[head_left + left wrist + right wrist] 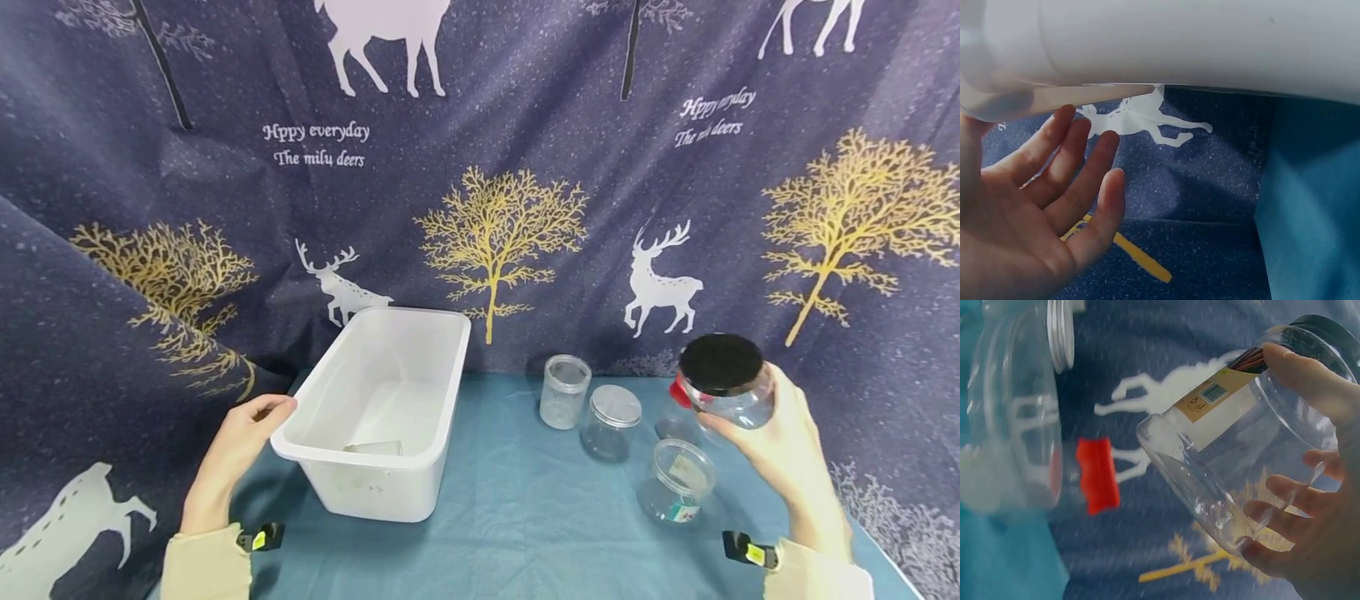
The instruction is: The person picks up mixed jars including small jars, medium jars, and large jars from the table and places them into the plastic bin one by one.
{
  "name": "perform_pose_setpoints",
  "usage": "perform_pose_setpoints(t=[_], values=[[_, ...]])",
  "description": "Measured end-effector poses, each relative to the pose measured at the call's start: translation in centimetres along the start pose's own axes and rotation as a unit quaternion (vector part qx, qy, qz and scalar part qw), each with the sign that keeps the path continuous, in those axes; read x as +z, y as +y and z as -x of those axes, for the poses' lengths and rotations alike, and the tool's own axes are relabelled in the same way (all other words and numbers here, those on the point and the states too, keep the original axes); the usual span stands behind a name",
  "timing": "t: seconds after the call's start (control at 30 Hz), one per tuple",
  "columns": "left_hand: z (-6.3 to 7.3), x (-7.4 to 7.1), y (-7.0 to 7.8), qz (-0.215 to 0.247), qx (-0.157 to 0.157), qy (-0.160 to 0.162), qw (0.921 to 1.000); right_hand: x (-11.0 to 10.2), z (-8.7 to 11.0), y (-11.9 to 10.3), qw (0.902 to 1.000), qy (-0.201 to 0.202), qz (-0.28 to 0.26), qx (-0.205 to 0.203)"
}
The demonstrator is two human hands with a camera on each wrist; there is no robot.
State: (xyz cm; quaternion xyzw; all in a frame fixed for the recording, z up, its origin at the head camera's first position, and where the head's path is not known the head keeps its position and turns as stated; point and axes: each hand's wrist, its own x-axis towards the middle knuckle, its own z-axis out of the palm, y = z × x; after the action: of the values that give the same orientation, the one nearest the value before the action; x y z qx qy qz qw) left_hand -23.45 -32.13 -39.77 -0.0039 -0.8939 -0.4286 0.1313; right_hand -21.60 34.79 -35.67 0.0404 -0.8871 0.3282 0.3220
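Note:
My right hand [787, 450] grips a clear plastic jar [1210, 462] with a black lid [722, 364] and holds it up above the table's right side. In the right wrist view a brown label with a barcode shows on the jar, and my fingers curl round its side. At the near left corner of a white plastic tub [442, 400], my left hand [238, 446] holds the rim between thumb and forefinger. The left wrist view shows its other fingers loosely bent below the rim; the thumb is mostly hidden there. A pale, flat patch [375, 448] lies inside the tub.
Right of the tub stand a clear jar [564, 396], a silver-lidded jar [611, 429] and a clear jar with a label [675, 492]. A red-lidded jar [1099, 476] is partly behind the held one. A patterned dark cloth [510, 125] hangs behind the blue tabletop [517, 517].

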Motion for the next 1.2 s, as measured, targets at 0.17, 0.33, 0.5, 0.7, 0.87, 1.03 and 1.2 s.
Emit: perform_pose_setpoints(t=[0.17, 0.33, 0.5, 0.7, 0.87, 1.03, 1.2], values=[[0.1, -0.1, 0.0, -0.001, -0.003, 0.002, 1.0000, 1.8, -2.1, -2.1, 0.9960, -0.048, -0.012, -0.075], [0.1, -0.1, 0.2, -0.007, -0.004, 0.004, 1.0000, 3.8, -3.9, -4.1, 0.9823, -0.090, -0.012, -0.164], [0.1, -0.1, 0.4, -0.008, 0.001, 0.004, 1.0000, 5.4, -4.7, -6.4, 0.9700, -0.117, 0.004, -0.213], [0.1, 0.2, 0.3, -0.006, 0.003, 0.007, 1.0000, 7.0, -5.3, -9.9, 0.9497, -0.163, 0.031, -0.266], [0.1, 0.5, 0.1, 0.002, -0.004, 0.003, 1.0000, 8.4, -5.6, -13.4, 0.9317, -0.191, 0.045, -0.306], [0.1, 0.6, 0.1, 0.000, -0.007, 0.007, 1.0000, 9.8, -5.9, -16.7, 0.9143, -0.184, 0.059, -0.356], [0.1, 0.3, 0.1, -0.004, 0.010, 0.015, 0.9998, 11.0, -6.3, -19.8, 0.8969, -0.158, 0.072, -0.407]])
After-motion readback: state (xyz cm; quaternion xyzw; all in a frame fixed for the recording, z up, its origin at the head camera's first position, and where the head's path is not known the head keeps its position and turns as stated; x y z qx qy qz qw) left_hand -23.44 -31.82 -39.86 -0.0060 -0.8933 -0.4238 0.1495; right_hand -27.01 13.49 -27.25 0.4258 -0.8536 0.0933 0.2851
